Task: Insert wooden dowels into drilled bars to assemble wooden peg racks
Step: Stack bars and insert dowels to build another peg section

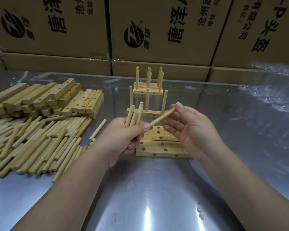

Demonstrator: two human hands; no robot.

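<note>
**Right hand pinches one dowel above the row of drilled bars**

Far left on the counter [157, 189]: a stack of spare bars [57, 95], with the loose dowel pile [32, 144] in front of it. A stray dowel [98, 130] lies just beside the pile.

The left hand [123, 135] is centre-left. Its fingers [132, 144] are curled tight round a bundle of dowels [133, 116] held roughly upright. The thumb tip touches the lower end of the single dowel [163, 117].

The single dowel is in the air between the hands, not seated in anything. Its long axis slants from low left at the left thumb to high right.

The right hand [190, 129] pinches the dowel's upper half between index finger and thumb. The other fingers hang loose.

The row of drilled bars [160, 147] lies flat directly under both hands, side by side and touching, holes facing up. No visible hole has a peg in it, though part of the row is hidden by the hands.

Behind the hands stand a finished rack [147, 104] and more racks [148, 84], pegs upright. Cardboard boxes [165, 30] are stacked along the back.

What the next move turns on: the holes lie below the dowel and open straight up, while the dowel sits at a slant. It probably has to be tipped vertical, lower end first, before it goes down. The right hand is nearer the open holes and holds only this dowel, so it is the likely one to seat it. The left hand is full with the bundle.
</note>
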